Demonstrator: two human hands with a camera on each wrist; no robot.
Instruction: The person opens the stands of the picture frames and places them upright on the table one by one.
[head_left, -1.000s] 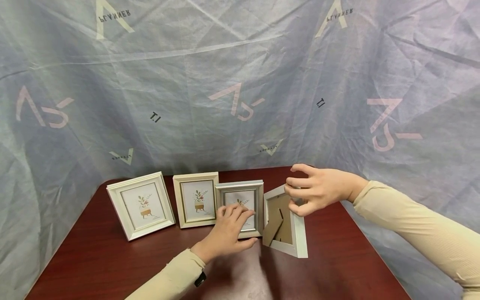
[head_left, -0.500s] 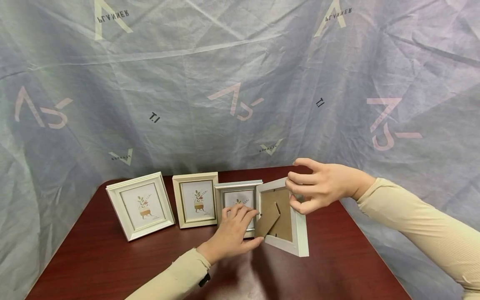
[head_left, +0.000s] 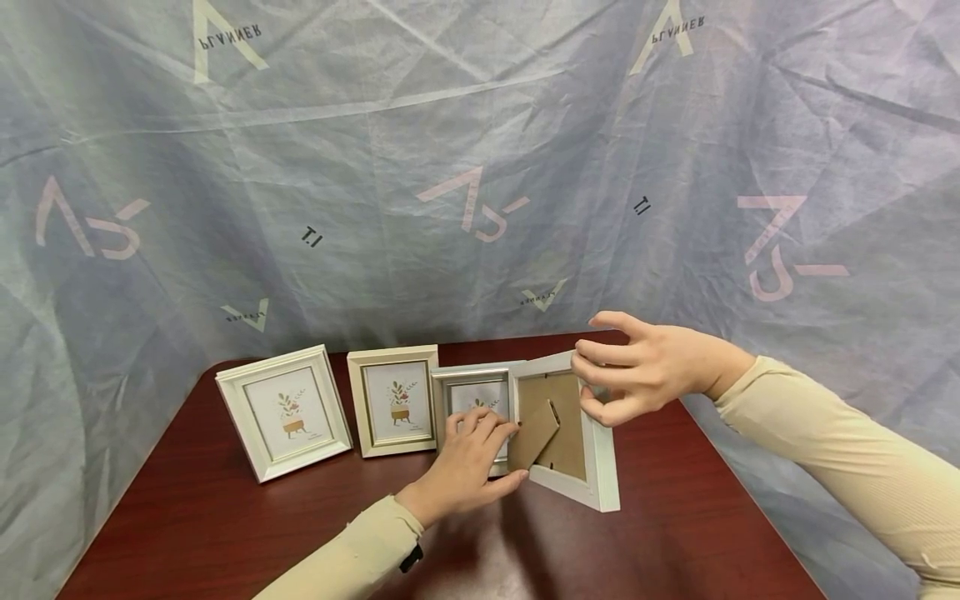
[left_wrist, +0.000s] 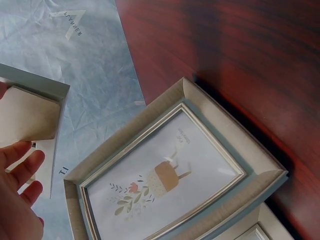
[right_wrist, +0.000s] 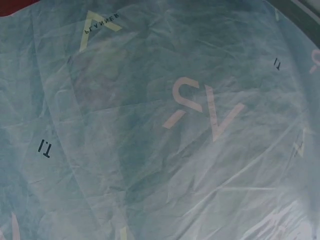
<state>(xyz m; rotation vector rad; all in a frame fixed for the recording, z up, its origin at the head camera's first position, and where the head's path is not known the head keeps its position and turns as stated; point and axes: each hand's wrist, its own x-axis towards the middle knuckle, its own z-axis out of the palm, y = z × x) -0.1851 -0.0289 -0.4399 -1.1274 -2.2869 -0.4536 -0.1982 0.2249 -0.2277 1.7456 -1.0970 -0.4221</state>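
Note:
A white picture frame [head_left: 602, 483] is held up at the right of the row, its brown back facing me and its stand leg [head_left: 536, 429] swung out. My right hand [head_left: 652, 367] grips its upper right edge. Thumb and fingers of my left hand [head_left: 465, 462] pinch the stand leg. In the left wrist view, those fingers [left_wrist: 25, 165] lie against the stand leg [left_wrist: 30, 117]. Just behind stands a silver picture frame [head_left: 442, 392], partly hidden by the left hand and the white frame. The right hand is out of sight in the right wrist view.
Further left on the dark red table [head_left: 225, 533] stand a cream picture frame [head_left: 360, 408] and another white picture frame [head_left: 247, 425], both showing plant pictures. A grey printed cloth [head_left: 375, 208] hangs behind the table and along its sides.
The white frame has turned to show more of its back and shifted left, covering part of the silver frame. My left hand has moved right to the stand leg; the right hand rose slightly.

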